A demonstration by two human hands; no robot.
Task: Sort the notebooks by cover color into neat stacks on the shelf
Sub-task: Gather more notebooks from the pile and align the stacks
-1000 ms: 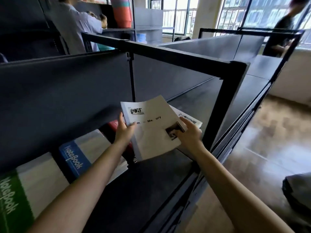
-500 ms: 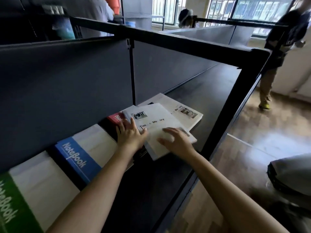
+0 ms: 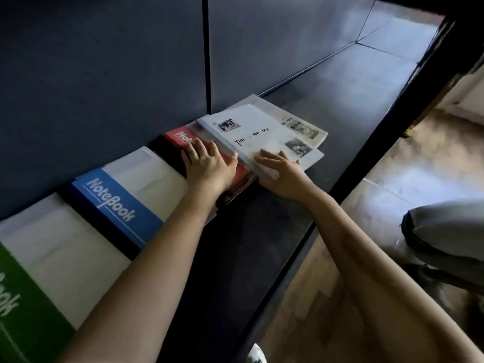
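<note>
Forward, palm-down: left hand point(image 3: 207, 166), right hand point(image 3: 281, 174).

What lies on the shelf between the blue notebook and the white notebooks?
The red notebook, under the left hand, as the head view shows.

green notebook point(image 3: 26, 310): showing a green band with white lettering beside a plain white panel
blue notebook point(image 3: 115, 205): showing a blue band with white "NoteBook" lettering, the rest white
red notebook point(image 3: 176, 136): showing red with white lettering
top white notebook point(image 3: 256, 138): showing white with black letters and small black-and-white photos
lower white notebook point(image 3: 305, 128): showing white with a black-and-white photo
shelf point(image 3: 262, 244): showing dark grey
floor point(image 3: 392, 166): showing brown wood grain
</note>
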